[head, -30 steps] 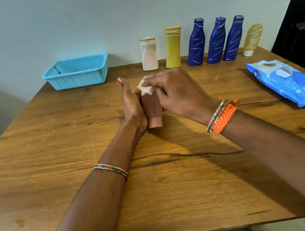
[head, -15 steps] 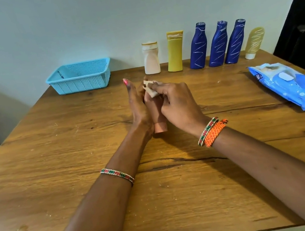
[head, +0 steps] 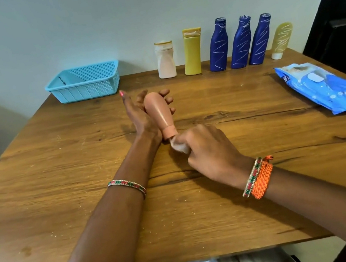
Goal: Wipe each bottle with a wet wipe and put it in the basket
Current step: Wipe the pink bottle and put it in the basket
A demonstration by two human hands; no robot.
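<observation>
My left hand [head: 139, 115] grips a peach-pink bottle [head: 159, 112] over the middle of the table, its cap end pointing toward me. My right hand [head: 207, 150] pinches a crumpled white wet wipe [head: 179, 145] just below the bottle's cap. The light blue basket [head: 85, 82] stands at the back left with nothing visible inside. Along the back edge stand a white bottle [head: 165, 60], a yellow bottle [head: 193, 52], three dark blue bottles [head: 241, 43] and a pale yellow bottle [head: 281, 40] resting on its cap.
A blue pack of wet wipes [head: 325, 87] lies at the table's right side. The wooden table [head: 63, 194] ends near my body at the bottom. A dark door or cabinet stands at the far right.
My right hand has slid the wipe from the bottle's far end down to its cap end, nearer me. The bottle's body now shows, still held by my left hand.
</observation>
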